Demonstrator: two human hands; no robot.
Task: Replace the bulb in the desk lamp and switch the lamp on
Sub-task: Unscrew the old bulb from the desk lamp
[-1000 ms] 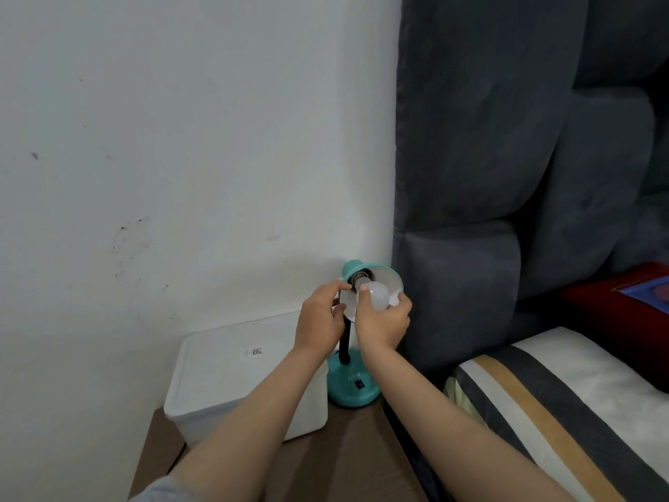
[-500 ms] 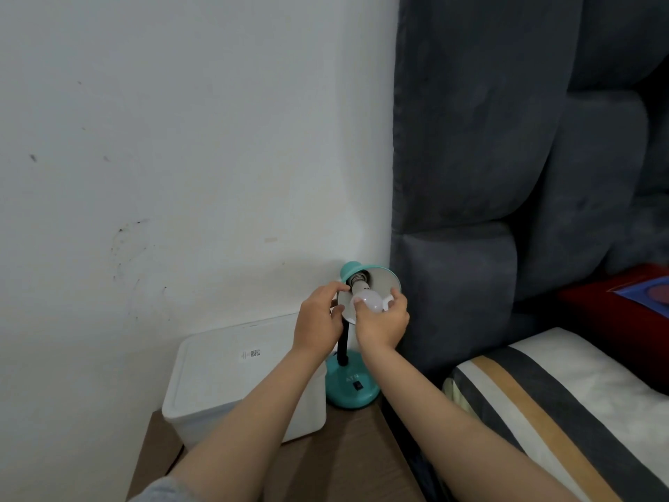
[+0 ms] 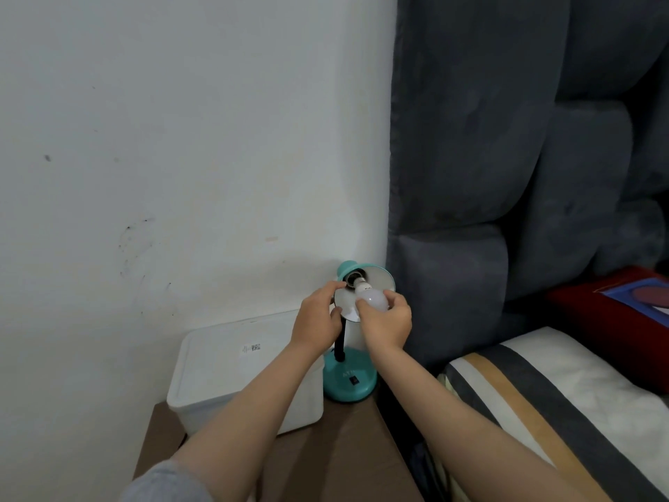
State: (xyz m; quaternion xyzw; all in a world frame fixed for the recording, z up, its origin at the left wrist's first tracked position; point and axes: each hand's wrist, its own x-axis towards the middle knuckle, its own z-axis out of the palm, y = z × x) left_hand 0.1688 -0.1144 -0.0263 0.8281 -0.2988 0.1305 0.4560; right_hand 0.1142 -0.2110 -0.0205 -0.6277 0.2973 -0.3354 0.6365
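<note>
In the corner between the white wall (image 3: pixel 181 139) and the grey padded headboard (image 3: pixel 488 157), a teal desk lamp (image 3: pixel 349 384) stands on a brown table (image 3: pixel 325 458). Its shade (image 3: pixel 378 280) is tipped up, open side facing the camera. A white bulb (image 3: pixel 371 297) sits in the shade, base at the socket (image 3: pixel 352 280), round end pointing out toward the person.

The right hand (image 3: pixel 389 324) holds the bulb. Its fingers (image 3: pixel 392 296) curl over the right side of the globe, thumb pressed on the lower left side, so the bulb is pinched between them. Cannot tell how far the base is screwed in.

The left hand (image 3: pixel 318 320) grips the left edge of the shade. Index finger reaches up along the rim to just beside the socket; thumb lies against the lower rim. Fingers closed on the shade, not touching the bulb.

The black neck (image 3: pixel 339 347) of the lamp runs down between the two wrists to the round base, which has a small dark switch (image 3: pixel 354 381) on top.

A white lidded box (image 3: pixel 224 371) with a small label sits on the table just left of the lamp base, partly behind the left forearm. A striped pillow (image 3: pixel 561 403) lies on the bed at right, with a red item (image 3: pixel 615 306) behind it.
</note>
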